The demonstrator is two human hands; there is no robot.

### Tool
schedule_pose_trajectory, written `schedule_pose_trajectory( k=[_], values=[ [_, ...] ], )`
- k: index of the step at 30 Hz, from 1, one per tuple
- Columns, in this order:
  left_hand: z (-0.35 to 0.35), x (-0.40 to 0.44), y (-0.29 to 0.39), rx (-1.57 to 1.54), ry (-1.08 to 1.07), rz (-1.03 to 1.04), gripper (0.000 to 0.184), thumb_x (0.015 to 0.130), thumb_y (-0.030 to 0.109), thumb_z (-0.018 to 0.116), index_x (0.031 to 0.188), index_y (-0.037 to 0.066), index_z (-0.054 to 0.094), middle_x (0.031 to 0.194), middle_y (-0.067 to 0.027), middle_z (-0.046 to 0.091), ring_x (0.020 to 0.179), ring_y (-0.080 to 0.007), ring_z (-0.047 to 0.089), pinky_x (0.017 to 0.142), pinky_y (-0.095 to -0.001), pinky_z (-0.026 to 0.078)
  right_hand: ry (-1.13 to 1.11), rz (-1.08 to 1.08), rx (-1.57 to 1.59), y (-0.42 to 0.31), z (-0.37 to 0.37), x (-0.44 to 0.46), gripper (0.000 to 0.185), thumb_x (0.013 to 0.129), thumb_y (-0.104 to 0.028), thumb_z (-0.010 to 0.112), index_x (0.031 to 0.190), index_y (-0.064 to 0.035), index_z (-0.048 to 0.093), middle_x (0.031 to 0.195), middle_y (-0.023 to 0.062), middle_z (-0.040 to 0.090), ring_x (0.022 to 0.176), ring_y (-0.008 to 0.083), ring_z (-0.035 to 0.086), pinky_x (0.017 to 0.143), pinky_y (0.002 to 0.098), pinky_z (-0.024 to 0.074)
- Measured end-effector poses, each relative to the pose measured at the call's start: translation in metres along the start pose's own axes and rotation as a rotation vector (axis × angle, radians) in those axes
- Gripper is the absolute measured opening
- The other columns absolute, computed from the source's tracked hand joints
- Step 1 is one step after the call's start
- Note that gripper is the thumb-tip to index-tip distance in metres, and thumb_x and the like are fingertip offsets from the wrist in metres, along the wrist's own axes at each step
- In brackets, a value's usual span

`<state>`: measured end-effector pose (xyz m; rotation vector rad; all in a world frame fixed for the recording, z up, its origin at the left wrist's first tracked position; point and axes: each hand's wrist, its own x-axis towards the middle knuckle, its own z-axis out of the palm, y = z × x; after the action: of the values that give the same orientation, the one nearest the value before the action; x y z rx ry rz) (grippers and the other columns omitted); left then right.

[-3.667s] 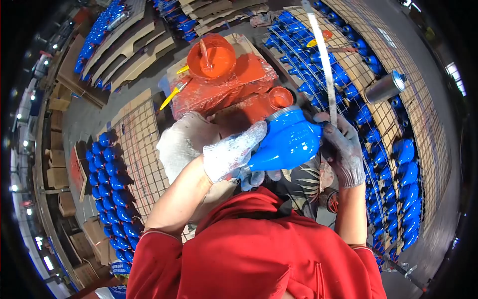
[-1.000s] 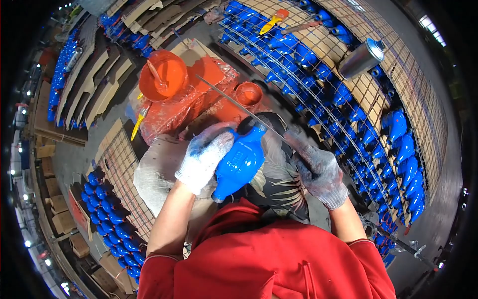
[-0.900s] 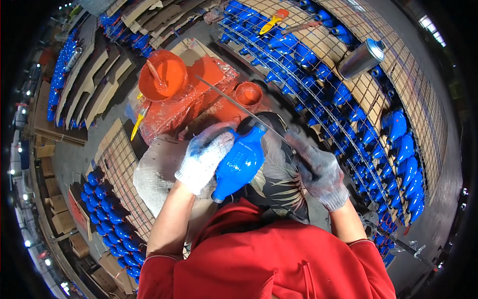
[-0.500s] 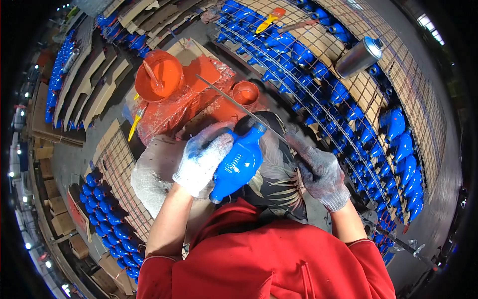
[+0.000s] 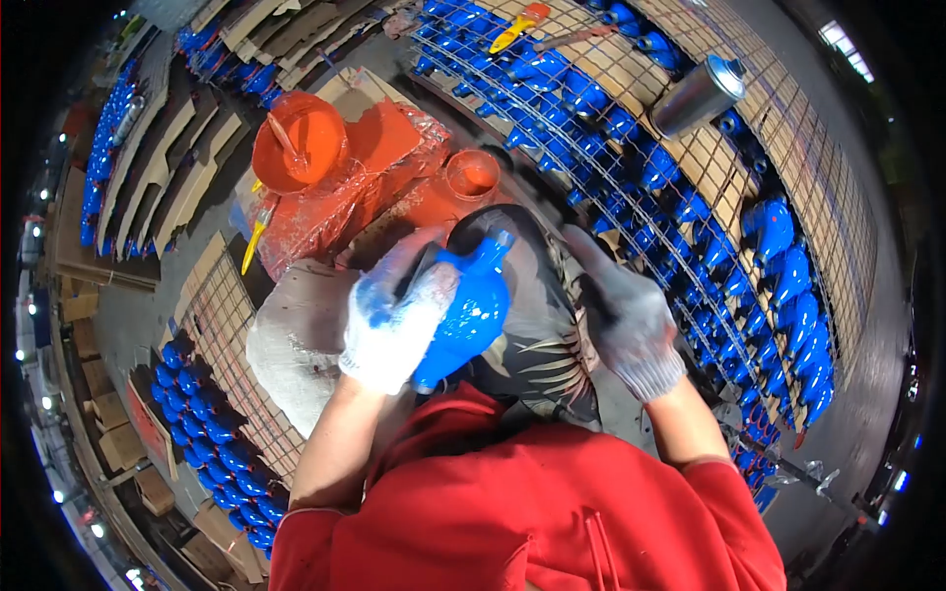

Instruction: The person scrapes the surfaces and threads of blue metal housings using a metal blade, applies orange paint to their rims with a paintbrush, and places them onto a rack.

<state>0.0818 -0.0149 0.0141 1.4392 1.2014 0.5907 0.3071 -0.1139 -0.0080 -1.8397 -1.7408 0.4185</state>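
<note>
My left hand (image 5: 396, 317), in a paint-stained white glove, is wrapped round a glossy blue metal housing (image 5: 475, 313) with a round belly. The housing is tilted over my lap, its upper threaded end pointing up and right and its lower end near my red top. To the right of the housing, apart from it, my right hand (image 5: 628, 320) wears a grey-smeared glove. Its index finger points up and left while the other fingers are curled. Motion blurs this hand, and the thin metal strip cannot be made out clearly.
A red paint bowl (image 5: 299, 143) and a small red cup (image 5: 472, 174) stand ahead on a paint-covered block (image 5: 379, 148). On the right, a mesh rack (image 5: 705, 163) carries many blue parts, a metal can (image 5: 698, 96) and a yellow brush (image 5: 514, 32). More blue parts (image 5: 202, 419) lie left.
Since the earlier frames, the view has shifted and the housing has turned in my left hand. The metal strip seen across its upper end no longer shows clearly. My right hand has moved slightly.
</note>
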Motion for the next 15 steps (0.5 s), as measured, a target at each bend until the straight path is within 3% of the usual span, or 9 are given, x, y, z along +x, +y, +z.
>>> schedule_pose_trajectory(
  k=[2,5,7,8,10,15],
  values=[
    [-0.004,0.002,-0.008,0.067,-0.016,0.055,0.042,0.086,0.019,0.061,0.124,0.003,0.059,0.108,-0.0082,0.061,0.099,-0.0155,0.055,0.09,-0.0291,0.044,-0.027,0.144,0.094,-0.001,-0.009,-0.013,0.051,0.083,0.009,0.051,0.132,-0.0051,0.053,0.092,0.0178,0.068,0.076,0.022,0.068,0.073,0.0297,0.0519],
    [-0.002,0.0,-0.01,0.084,-0.032,0.103,0.042,0.087,0.02,0.06,0.125,0.003,0.058,0.108,-0.0078,0.06,0.098,-0.0144,0.055,0.089,-0.0289,0.044,0.059,-0.003,0.149,-0.002,-0.01,-0.017,0.05,0.083,0.01,0.05,0.131,-0.0039,0.054,0.096,0.0182,0.068,0.082,0.0237,0.069,0.075,0.0282,0.051],
    [0.0,-0.002,-0.012,0.119,-0.033,0.153,0.043,0.087,0.02,0.061,0.126,0.003,0.057,0.107,-0.0083,0.061,0.097,-0.0142,0.056,0.088,-0.0292,0.045,0.008,0.036,0.259,-0.008,-0.01,-0.015,0.052,0.078,0.005,0.055,0.129,-0.0069,0.056,0.091,0.0199,0.065,0.075,0.0372,0.061,0.076,0.0376,0.0485],
    [0.0,-0.001,-0.013,0.121,-0.029,0.157,0.043,0.087,0.02,0.061,0.126,0.003,0.057,0.107,-0.0083,0.061,0.097,-0.0142,0.056,0.088,-0.0292,0.045,0.01,0.03,0.26,-0.009,-0.01,-0.015,0.052,0.078,0.005,0.055,0.129,-0.0069,0.056,0.091,0.0199,0.065,0.075,0.0372,0.061,0.076,0.0376,0.0485],
    [0.001,0.0,-0.015,0.137,0.008,0.221,0.047,0.079,0.024,0.069,0.12,0.003,0.06,0.11,-0.0187,0.065,0.1,-0.0294,0.064,0.087,-0.0359,0.049,-0.023,0.021,0.268,-0.01,-0.01,-0.014,0.051,0.079,0.003,0.056,0.128,-0.0078,0.057,0.091,0.0203,0.065,0.076,0.0353,0.062,0.074,0.0373,0.049],
    [0.002,-0.001,-0.017,0.145,0.012,0.192,0.047,0.079,0.025,0.069,0.12,0.004,0.06,0.11,-0.019,0.065,0.101,-0.0314,0.064,0.087,-0.0365,0.049,-0.065,0.027,0.218,-0.008,-0.009,-0.015,0.049,0.079,0.001,0.058,0.128,-0.0091,0.058,0.093,0.0202,0.066,0.075,0.0334,0.063,0.071,0.0363,0.0497]
  ],
)
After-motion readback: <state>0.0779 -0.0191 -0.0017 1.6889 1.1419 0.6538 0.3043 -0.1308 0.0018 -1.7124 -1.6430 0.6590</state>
